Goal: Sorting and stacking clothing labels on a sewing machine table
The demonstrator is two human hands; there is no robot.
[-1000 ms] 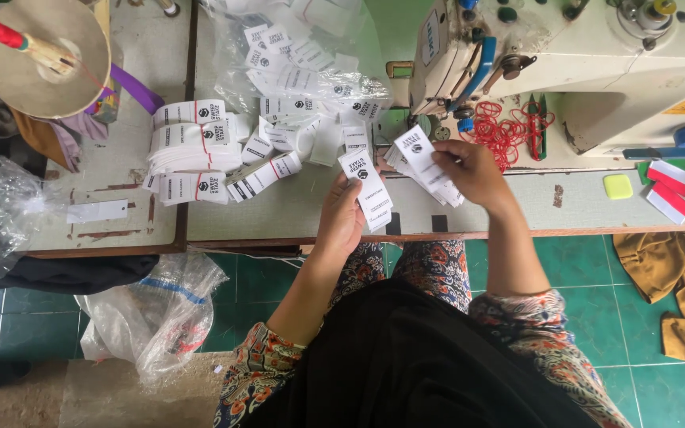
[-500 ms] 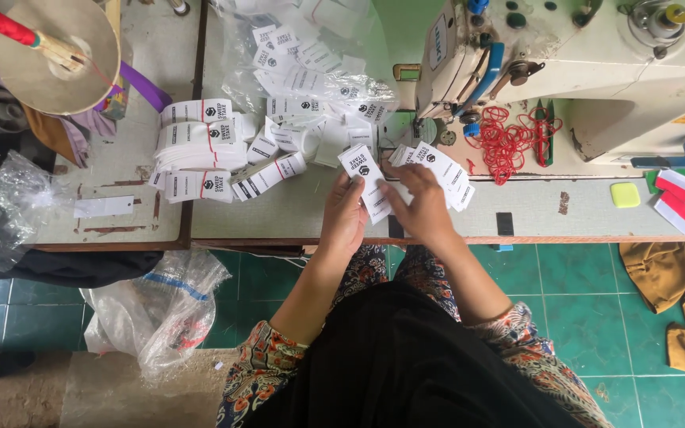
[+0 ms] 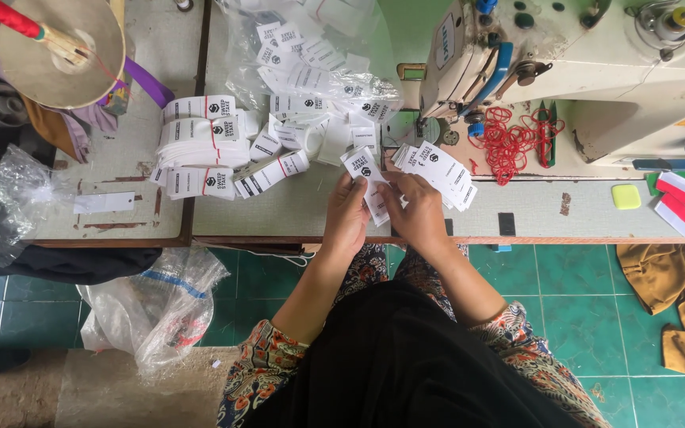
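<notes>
— Hands?
— My left hand (image 3: pixel 348 212) and right hand (image 3: pixel 417 211) both have fingers pinching one white tag (image 3: pixel 369 184).
— Where?
— Over the desk (image 3: pixel 295 210) edge, beside the fanned tag stack (image 3: pixel 440 171).

Sewing machine (image 3: pixel 596 71) cut off top; fingertips hidden under labels (image 3: pixel 366 178).

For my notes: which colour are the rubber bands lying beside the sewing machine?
Red: the rubber bands show best in the head view.
</notes>
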